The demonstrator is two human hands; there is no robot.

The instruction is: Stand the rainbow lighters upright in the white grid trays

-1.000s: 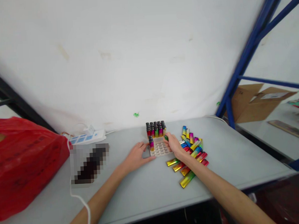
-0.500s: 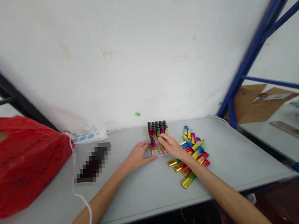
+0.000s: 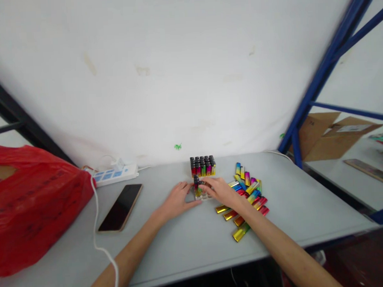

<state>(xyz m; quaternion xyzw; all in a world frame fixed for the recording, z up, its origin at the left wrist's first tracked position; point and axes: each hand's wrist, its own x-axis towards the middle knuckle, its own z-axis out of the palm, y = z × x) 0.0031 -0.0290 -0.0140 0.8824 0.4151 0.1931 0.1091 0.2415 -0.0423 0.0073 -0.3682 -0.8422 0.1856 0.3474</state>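
Note:
A small white tray with holes [image 3: 204,197] lies on the table, with black-topped metallic lighters [image 3: 196,181] upright at its left side. My left hand [image 3: 177,201] grips the tray's left front corner, the thumb along the front edge and the fingers at the left side. Over the tray, my right hand [image 3: 222,190] is closed on a lighter [image 3: 200,186], which it holds at the standing ones; the hand partly hides it and the tray's right part. Behind the tray stands a block of upright lighters [image 3: 203,166] in rows.
Loose shiny lighters [image 3: 242,232] lie in a pile under and beside my right forearm. Left are a phone [image 3: 121,208], a white power strip [image 3: 116,175], a white cable [image 3: 99,247] and a red plastic bag [image 3: 37,207]. A blue frame [image 3: 316,77] and cardboard box [image 3: 322,141] stand right.
My right hand has shifted slightly left with the lighter, from the middle of the tray to the lighters standing at its left. My left hand keeps its place at the tray.

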